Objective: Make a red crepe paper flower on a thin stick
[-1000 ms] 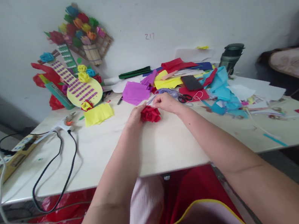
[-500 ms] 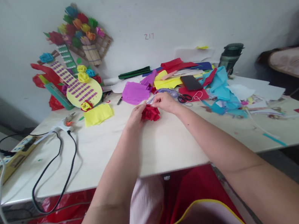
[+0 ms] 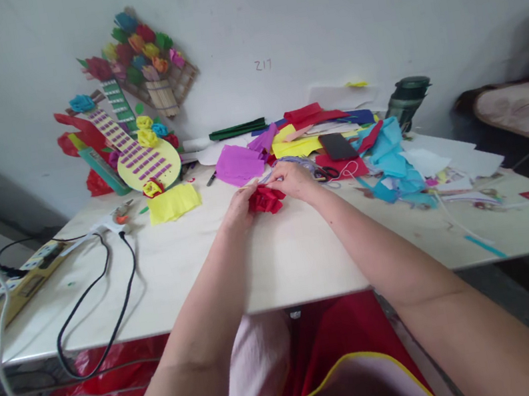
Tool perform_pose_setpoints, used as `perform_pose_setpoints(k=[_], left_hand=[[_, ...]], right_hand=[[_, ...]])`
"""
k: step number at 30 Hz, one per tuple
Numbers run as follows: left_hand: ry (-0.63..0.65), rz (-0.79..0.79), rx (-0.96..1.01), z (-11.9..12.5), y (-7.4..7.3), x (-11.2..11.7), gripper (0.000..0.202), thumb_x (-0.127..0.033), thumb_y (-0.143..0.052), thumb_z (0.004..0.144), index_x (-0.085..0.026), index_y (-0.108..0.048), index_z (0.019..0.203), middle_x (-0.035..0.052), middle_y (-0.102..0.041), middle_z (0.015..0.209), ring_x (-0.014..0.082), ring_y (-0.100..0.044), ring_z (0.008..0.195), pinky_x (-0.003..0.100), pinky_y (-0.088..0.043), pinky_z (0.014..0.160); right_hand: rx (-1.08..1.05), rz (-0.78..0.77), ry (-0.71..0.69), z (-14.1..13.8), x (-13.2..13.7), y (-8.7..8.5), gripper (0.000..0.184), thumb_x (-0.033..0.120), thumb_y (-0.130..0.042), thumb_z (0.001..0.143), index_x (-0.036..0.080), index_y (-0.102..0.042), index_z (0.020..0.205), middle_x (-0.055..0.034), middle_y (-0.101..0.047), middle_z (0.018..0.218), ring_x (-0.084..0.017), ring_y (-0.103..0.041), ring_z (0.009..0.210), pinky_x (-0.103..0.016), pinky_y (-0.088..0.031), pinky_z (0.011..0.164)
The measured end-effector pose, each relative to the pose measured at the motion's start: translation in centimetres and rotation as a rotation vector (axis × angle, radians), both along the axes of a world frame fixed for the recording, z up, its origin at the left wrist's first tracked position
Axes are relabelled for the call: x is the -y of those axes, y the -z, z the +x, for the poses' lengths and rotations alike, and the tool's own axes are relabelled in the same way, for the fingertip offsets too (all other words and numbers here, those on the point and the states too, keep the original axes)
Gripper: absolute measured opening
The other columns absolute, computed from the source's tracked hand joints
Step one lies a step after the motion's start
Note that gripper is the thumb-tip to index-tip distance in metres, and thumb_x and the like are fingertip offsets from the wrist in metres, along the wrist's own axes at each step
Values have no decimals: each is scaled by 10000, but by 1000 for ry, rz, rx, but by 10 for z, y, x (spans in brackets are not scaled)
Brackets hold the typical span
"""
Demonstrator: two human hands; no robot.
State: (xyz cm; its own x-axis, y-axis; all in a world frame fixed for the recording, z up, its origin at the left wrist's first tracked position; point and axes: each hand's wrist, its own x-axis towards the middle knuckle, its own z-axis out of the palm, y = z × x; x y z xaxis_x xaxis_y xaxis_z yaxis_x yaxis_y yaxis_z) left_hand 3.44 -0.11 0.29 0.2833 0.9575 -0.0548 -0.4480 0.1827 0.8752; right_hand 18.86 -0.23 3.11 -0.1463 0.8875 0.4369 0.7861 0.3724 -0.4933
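A crumpled red paper flower (image 3: 265, 200) is held above the middle of the white table. My left hand (image 3: 243, 205) is closed on its left side, the fingertips reaching over its top. My right hand (image 3: 290, 180) pinches the flower's upper right edge between thumb and fingers. Just behind the hands lie purple crepe paper (image 3: 240, 163) and a bundle of pale lilac cord (image 3: 296, 163), partly covered by the right hand. Black scissors (image 3: 328, 173) rest right of that hand on red paper (image 3: 353, 167).
A yellow paper sheet (image 3: 173, 203) and a decorated paper guitar (image 3: 150, 165) stand left. A glue gun (image 3: 109, 222) and power strip (image 3: 30, 286) with looping cables occupy the left side. On the right are a phone (image 3: 337, 146), blue crepe paper (image 3: 391, 153) and a dark bottle (image 3: 408, 99).
The red flower's petals look slightly more spread and turned. My right fingers have shifted a little along its top edge; the left hand stays nearly in place.
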Motion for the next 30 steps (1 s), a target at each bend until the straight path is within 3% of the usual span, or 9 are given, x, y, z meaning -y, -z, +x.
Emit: perform_pose_setpoints(k=[7, 15, 30], left_hand=[[-33, -53, 75, -1, -1, -2, 68, -189, -606, 724, -124, -628, 725, 38, -651, 615, 131, -598, 567, 232, -470, 576], [-38, -156, 106, -3, -5, -2, 169, -154, -488, 668, -104, -636, 731, 64, -644, 616, 159, -590, 548, 269, -472, 542], [-45, -58, 102, -3, 2, -7, 135, -116, -525, 618, -102, -619, 714, 57, -657, 642, 149, -611, 576, 247, -480, 567]], right_hand=[[86, 53, -45, -1, 1, 4, 177, 296, -618, 773, 191, -749, 830, -61, -655, 952, -161, -557, 823, -269, -386, 705], [93, 54, -37, -1, 4, 3, 196, 304, -590, 779, 194, -747, 823, -52, -652, 954, -158, -567, 804, -271, -385, 671], [207, 73, 7, 1, 9, 0, 299, 344, -480, 846, 194, -734, 794, -33, -679, 1010, -159, -583, 848, -259, -345, 641]])
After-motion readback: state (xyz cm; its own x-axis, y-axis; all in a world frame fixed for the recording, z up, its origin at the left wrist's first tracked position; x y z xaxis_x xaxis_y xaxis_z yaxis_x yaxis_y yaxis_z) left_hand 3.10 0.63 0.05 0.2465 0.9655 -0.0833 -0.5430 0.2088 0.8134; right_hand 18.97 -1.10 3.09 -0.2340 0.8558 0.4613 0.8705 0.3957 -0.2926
